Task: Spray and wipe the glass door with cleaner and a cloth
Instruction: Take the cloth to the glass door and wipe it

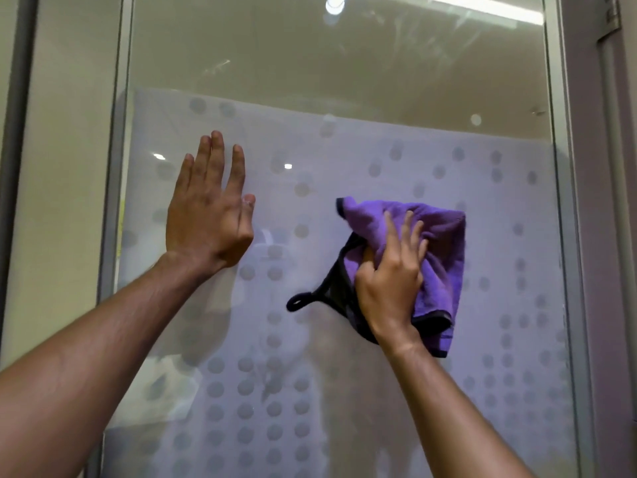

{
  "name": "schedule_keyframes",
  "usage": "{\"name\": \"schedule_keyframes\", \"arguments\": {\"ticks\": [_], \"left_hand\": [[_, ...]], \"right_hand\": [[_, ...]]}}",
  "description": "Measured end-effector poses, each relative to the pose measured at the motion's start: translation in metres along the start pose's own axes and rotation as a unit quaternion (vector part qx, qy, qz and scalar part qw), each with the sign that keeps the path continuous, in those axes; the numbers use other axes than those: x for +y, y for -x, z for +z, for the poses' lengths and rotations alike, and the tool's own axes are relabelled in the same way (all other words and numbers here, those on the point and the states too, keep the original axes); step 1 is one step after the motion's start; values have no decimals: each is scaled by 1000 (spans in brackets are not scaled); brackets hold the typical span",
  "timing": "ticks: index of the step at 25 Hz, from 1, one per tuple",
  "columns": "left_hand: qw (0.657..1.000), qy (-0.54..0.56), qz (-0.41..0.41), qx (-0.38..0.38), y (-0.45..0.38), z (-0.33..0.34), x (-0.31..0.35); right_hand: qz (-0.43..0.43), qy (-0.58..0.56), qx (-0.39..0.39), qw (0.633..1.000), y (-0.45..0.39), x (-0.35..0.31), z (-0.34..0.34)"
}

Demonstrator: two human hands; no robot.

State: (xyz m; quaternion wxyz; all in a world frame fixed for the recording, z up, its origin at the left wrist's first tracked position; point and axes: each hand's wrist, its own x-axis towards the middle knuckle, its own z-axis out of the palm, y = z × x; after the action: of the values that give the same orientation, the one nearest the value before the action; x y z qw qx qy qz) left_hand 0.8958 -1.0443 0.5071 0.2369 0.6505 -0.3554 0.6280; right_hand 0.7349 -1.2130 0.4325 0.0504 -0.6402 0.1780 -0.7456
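The glass door (344, 63) fills the view, clear at the top and frosted with a dot pattern lower down. My right hand (389, 281) presses a bunched purple cloth (437, 257) with black trim and a hanging loop against the frosted band, right of centre. My left hand (210, 208) lies flat on the glass to the left, fingers together and pointing up, holding nothing. No spray bottle is in view.
A grey metal frame (113, 188) borders the pane on the left, with a pale wall beyond it. Another frame post (565, 201) and a hinge strip run down the right side. Ceiling lights reflect in the upper glass.
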Motion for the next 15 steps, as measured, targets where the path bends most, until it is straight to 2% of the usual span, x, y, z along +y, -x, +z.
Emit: {"name": "schedule_keyframes", "arguments": {"ticks": [7,12,15], "left_hand": [[999,12,1,-31,0,-8,0],[996,46,-10,-72,-6,-28,1],[986,157,-14,-59,-9,-49,15]], "right_hand": [[-94,-12,-115,989,58,-22,-3],[-77,14,-106,991,48,-27,-14],[-58,21,-99,993,48,-35,-18]]}}
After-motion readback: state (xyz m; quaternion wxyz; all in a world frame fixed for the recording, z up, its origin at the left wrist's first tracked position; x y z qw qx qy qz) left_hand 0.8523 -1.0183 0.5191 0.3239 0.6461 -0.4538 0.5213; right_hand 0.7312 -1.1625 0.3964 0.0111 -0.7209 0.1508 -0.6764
